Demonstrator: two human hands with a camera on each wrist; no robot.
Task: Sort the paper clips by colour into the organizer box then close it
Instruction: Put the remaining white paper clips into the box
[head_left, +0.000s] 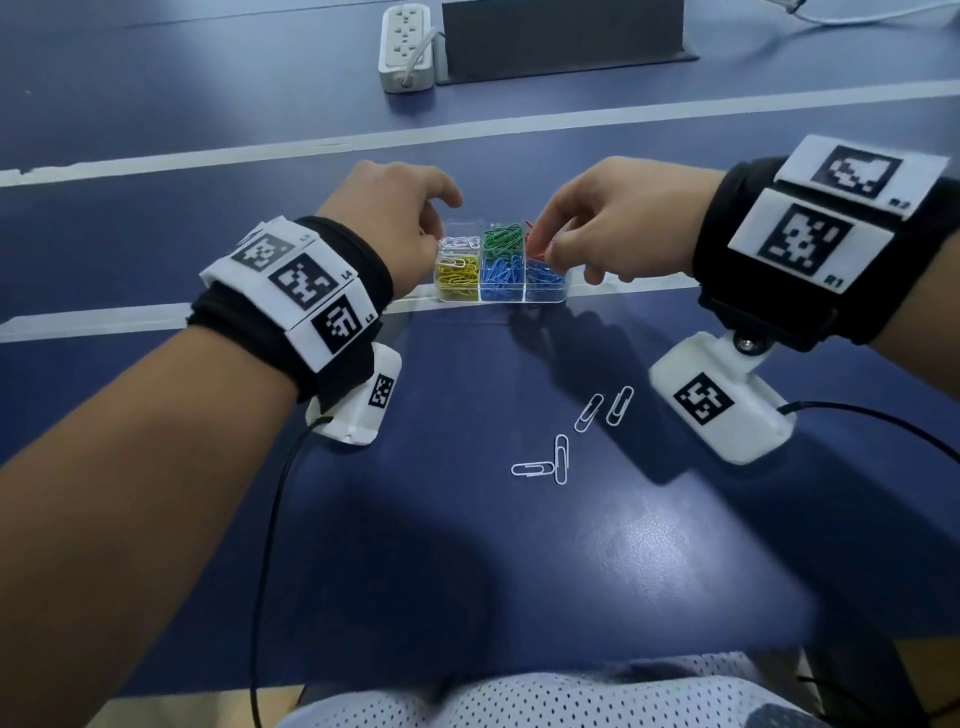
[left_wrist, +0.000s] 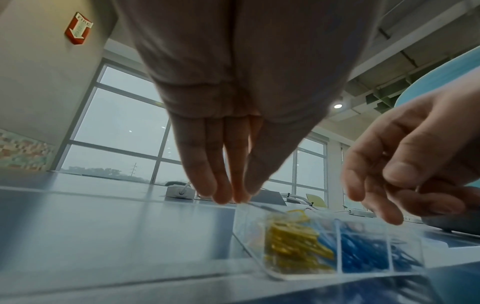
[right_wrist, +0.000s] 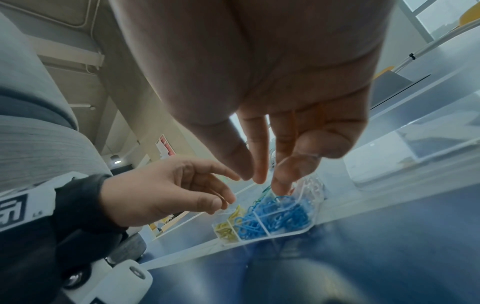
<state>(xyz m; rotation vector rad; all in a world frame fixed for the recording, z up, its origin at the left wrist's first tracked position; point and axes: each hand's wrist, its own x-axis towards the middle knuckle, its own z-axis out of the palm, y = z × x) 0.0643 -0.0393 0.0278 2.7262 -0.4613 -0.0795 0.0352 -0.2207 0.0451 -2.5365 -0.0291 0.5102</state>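
Observation:
A clear organizer box (head_left: 545, 296) stands open on the blue table, with white, green and red clips in its far row and yellow (head_left: 457, 273) and blue (head_left: 501, 275) clips in its near row. My left hand (head_left: 439, 228) hovers at the box's left end over the white compartment, fingers hanging close together (left_wrist: 241, 193) with nothing seen between them. My right hand (head_left: 545, 244) is over the right end by the red clips (head_left: 537, 249); its fingertips (right_wrist: 281, 185) dip towards the blue clips (right_wrist: 275, 218). Several white clips (head_left: 561, 459) lie loose nearer to me.
A white power strip (head_left: 408, 49) and a dark upright panel (head_left: 566, 39) stand at the far side. White tape lines (head_left: 467, 130) cross the table. The table's near edge (head_left: 467, 670) is just above my lap. Wrist camera cables hang beside both forearms.

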